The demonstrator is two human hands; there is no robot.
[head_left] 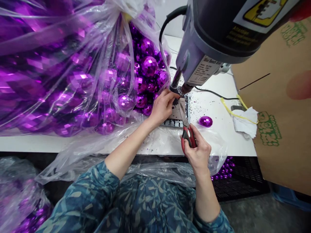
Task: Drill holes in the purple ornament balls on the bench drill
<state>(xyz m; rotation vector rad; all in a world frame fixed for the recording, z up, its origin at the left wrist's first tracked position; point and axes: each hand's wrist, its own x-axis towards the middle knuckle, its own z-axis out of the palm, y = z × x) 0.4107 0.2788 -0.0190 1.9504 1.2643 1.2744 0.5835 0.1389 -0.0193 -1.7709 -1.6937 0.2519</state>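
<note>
My right hand [199, 150] grips red-and-black-handled scissors [184, 116], thumb and fingers in the loops. The blades point away from me, over the metal base of a small bench drill [200, 61]. Just below the drill's chuck [186, 89], my left hand [162, 106] is closed, with its thumb and forefinger pinched at the scissors' tip. Whatever lies between those fingertips is too small to make out. A shiny purple faceted bead [205, 121] lies on the white table, right of the scissors.
A large clear plastic bag [80, 64] of purple faceted balls fills the left. Dark shavings lie around the drill base [177, 113]. On the right stand a cardboard box [279, 106] and crumpled white paper [245, 121] with a yellow strap. Below sits a black crate [240, 181].
</note>
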